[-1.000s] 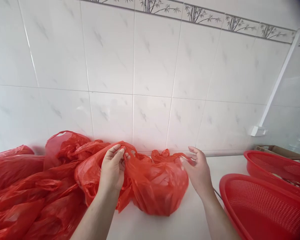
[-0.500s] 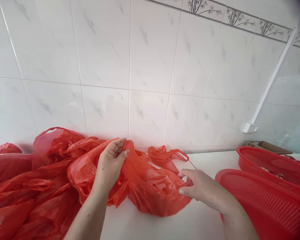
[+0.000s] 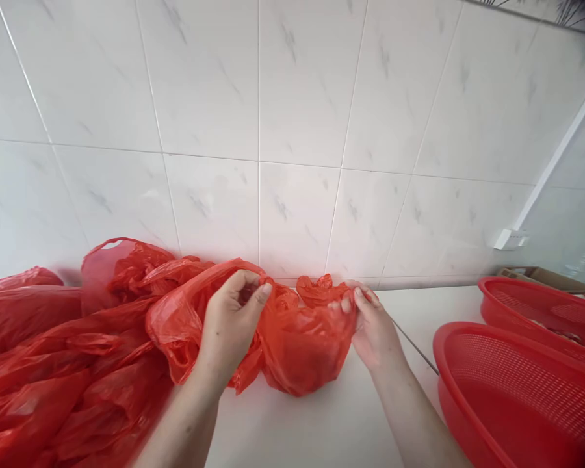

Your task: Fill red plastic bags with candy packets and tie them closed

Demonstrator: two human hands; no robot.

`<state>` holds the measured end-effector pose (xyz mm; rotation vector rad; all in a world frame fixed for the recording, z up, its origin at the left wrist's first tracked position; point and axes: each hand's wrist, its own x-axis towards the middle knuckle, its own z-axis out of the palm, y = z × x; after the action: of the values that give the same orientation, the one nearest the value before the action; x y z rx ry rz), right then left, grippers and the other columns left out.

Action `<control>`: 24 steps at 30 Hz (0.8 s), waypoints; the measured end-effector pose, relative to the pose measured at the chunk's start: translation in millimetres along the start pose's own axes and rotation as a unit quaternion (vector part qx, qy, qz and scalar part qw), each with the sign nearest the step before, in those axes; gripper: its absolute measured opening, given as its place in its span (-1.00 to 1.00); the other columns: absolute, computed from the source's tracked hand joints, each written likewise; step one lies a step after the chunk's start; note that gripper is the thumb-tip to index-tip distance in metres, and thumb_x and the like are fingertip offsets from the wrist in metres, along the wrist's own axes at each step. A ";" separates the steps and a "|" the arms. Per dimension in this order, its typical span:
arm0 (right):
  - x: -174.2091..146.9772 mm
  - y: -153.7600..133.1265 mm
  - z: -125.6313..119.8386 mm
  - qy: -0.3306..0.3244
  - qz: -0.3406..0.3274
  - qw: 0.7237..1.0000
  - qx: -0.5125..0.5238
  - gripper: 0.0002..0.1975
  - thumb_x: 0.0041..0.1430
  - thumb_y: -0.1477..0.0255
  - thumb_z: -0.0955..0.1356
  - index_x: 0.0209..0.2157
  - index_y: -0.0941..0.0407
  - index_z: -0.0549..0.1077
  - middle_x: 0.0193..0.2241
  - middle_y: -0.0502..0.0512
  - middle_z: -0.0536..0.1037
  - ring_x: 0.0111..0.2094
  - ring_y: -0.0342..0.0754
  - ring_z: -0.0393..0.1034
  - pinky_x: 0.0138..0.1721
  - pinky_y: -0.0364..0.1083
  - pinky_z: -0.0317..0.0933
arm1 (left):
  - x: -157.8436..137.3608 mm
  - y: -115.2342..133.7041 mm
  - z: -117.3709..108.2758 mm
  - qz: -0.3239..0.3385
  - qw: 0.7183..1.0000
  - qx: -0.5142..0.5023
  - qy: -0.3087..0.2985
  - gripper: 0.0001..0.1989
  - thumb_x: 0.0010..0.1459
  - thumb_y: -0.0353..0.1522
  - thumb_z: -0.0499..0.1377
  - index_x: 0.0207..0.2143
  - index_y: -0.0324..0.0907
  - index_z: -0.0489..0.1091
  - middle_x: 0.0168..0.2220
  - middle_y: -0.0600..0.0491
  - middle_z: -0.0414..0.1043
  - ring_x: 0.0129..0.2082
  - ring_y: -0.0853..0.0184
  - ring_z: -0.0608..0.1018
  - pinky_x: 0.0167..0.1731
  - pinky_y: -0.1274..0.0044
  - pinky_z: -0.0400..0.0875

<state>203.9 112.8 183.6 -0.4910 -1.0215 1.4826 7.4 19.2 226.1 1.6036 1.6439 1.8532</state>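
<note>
A thin red plastic bag (image 3: 305,351) hangs between my two hands, its lower part bulging down to the white table. My left hand (image 3: 236,315) pinches the bag's upper left edge between thumb and forefinger. At the upper right edge, my right hand (image 3: 373,325) grips the same bag, with some fingers showing through the sheer film. Just behind it on the table lies another crumpled red bag (image 3: 316,289). To the left, next to my left forearm, spreads a big heap of red plastic bags (image 3: 78,351). What the held bag contains, if anything, I cannot make out.
On the right stand two red perforated baskets, a near one (image 3: 521,344) and a farther one (image 3: 497,296) with small items in it. A cardboard box (image 3: 556,279) sits behind them. The tiled wall (image 3: 297,130) rises at the table's back edge; a white socket box (image 3: 511,239) is mounted on it.
My right hand has moved up and slightly left, lifting the bag's right edge and turning more upright. My left hand keeps its pinch. The view has shifted a little.
</note>
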 end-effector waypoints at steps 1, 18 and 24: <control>-2.5 3.5 4.7 -0.017 0.014 1.000 0.004 -0.74 0.09 0.20 0.38 -0.20 0.00 0.41 -0.69 -0.19 0.23 -0.64 -0.24 0.14 -0.52 -0.19 0.18 | -2.1 0.7 4.5 -0.018 0.999 -0.034 -0.029 -0.87 0.17 -0.26 0.12 -0.38 -0.13 0.31 -0.47 0.15 0.34 -0.48 0.39 0.39 -0.47 0.56 0.30; -24.0 16.0 34.8 -0.162 0.066 0.956 -0.234 -0.64 0.07 0.09 0.35 -0.52 0.10 0.35 -0.70 -0.15 0.17 -0.66 -0.25 0.06 -0.61 -0.20 -0.06 | -18.5 2.5 29.3 0.097 0.974 -0.051 -0.198 -0.83 0.17 -0.45 0.08 -0.22 -0.09 0.41 -0.20 0.01 0.40 -0.18 0.28 0.45 -0.22 0.46 0.42; -20.3 25.5 28.0 -0.068 0.121 0.974 -0.180 -0.61 0.10 0.09 0.31 -0.58 0.09 0.23 -0.68 -0.14 0.10 -0.67 -0.25 -0.06 -0.66 -0.18 -0.23 | -26.3 -23.7 35.2 0.231 0.947 0.120 -0.188 -0.73 0.07 -0.43 0.22 -0.13 -0.08 0.40 -0.18 -0.01 0.36 -0.20 0.23 0.42 -0.19 0.38 0.39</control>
<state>171.1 87.3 172.3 -0.8036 -1.3897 1.5654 34.0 29.8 185.2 2.4392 1.4515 1.4139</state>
